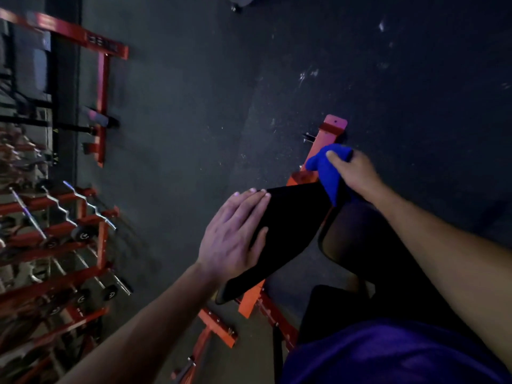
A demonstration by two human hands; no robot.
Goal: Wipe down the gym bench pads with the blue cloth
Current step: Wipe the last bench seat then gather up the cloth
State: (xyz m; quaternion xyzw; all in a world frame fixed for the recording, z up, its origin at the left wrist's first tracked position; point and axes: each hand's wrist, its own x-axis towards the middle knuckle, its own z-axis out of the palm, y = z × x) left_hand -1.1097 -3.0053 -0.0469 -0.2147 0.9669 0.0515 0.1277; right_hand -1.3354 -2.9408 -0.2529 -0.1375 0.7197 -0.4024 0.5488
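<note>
A black bench pad (pixel 291 225) on an orange frame (pixel 327 134) runs from the lower middle up toward the right. My left hand (pixel 232 234) lies flat on the pad's left side, fingers together and holding nothing. My right hand (pixel 352 170) grips the bunched blue cloth (pixel 324 167) at the pad's far end, with the cloth hanging down against the pad's edge. A second black pad (pixel 357 239) lies lower right, partly hidden by my right forearm.
Orange racks (pixel 102 106) with curl bars (pixel 91 206) and weights line the left side. Dark speckled rubber floor (pixel 194 106) spreads above the bench. Orange bench legs (pixel 219 328) stick out below the pad. A blue shirt (pixel 388 353) fills the lower right corner.
</note>
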